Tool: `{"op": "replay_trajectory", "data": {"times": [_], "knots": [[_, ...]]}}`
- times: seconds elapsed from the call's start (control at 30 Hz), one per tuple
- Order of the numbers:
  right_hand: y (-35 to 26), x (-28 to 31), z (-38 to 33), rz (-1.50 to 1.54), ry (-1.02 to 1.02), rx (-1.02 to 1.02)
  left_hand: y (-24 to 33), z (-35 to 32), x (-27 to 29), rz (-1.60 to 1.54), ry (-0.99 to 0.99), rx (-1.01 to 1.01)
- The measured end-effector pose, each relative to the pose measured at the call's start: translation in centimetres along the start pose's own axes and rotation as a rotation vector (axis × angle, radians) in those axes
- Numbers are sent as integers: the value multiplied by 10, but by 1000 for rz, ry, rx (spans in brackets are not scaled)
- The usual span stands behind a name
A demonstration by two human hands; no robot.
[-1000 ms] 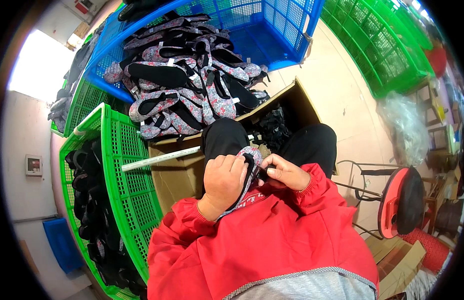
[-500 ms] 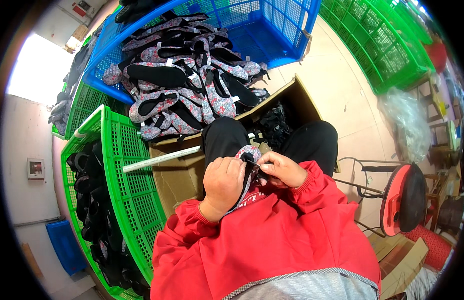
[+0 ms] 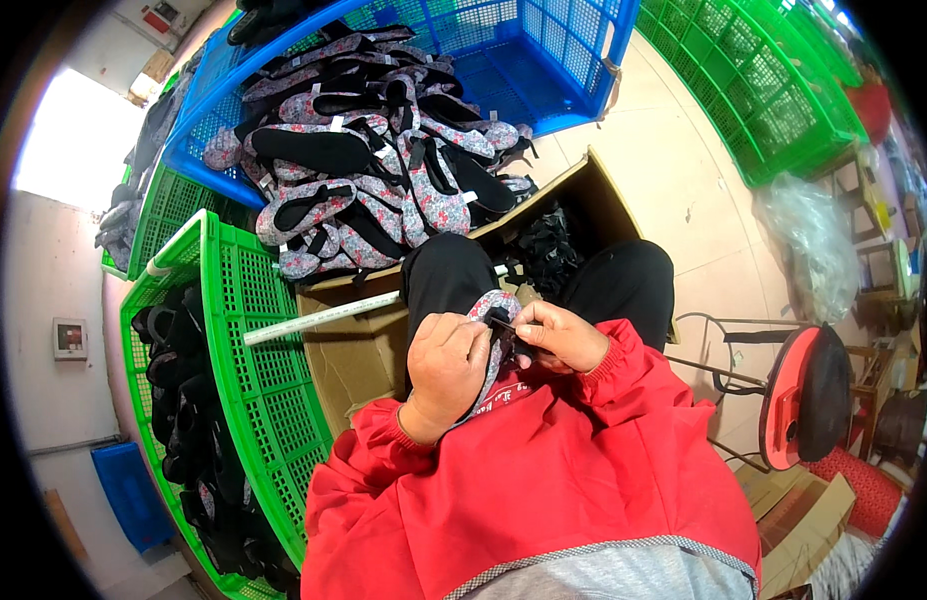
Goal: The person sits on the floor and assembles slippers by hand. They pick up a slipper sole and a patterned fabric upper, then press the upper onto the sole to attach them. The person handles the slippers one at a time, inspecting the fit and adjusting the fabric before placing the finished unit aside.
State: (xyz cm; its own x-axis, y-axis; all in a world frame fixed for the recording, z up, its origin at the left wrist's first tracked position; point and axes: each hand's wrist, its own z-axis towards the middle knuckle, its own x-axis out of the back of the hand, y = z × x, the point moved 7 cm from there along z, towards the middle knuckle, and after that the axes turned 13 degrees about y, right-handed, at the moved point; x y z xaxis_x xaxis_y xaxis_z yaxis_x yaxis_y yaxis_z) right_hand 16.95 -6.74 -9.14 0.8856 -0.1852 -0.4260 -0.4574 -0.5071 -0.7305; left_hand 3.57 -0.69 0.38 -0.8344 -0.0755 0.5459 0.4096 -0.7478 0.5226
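A floral fabric shoe (image 3: 495, 303) with a black lining lies across my lap, its rounded end pointing away from me. My left hand (image 3: 446, 362) is closed around the shoe's left side, with thumb and fingers at its opening. My right hand (image 3: 563, 338) is closed in a pinch over the opening's right edge. Between its fingertips is a thin dark piece (image 3: 501, 324) that reaches toward my left fingers. Whether it is a strap or a small tool cannot be made out. The shoe's near end is mostly covered by my hands.
A heap of similar floral shoes (image 3: 328, 150) spills from a blue crate (image 3: 573, 100) ahead. Before my knees stands an open cardboard box (image 3: 348, 350) holding black scraps (image 3: 548, 245), with a white pipe (image 3: 323, 318) across it. A green crate (image 3: 258, 350) of dark shoes stands left; a stool (image 3: 803, 398) stands right.
Both hands stay at the shoe's opening with almost the same grip. My right hand and its fingertips have shifted very slightly to the left.
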Motion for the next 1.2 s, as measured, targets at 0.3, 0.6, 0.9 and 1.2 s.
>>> {"op": "replay_trajectory", "data": {"times": [0.3, 0.6, 0.9, 1.2], "knots": [[2, 0, 4, 43, -67, 23, 1, -1, 0, -37, -6, -8], [6, 1, 7, 88, -69, 6, 2, -2, -2, -47, -7, -37], [8, 4, 8, 60, -75, 1, 3, 1, 0, -63, -22, -23], [34, 11, -10, 110, -266, 83, 8, 58, -2, -151, -54, -108]]}}
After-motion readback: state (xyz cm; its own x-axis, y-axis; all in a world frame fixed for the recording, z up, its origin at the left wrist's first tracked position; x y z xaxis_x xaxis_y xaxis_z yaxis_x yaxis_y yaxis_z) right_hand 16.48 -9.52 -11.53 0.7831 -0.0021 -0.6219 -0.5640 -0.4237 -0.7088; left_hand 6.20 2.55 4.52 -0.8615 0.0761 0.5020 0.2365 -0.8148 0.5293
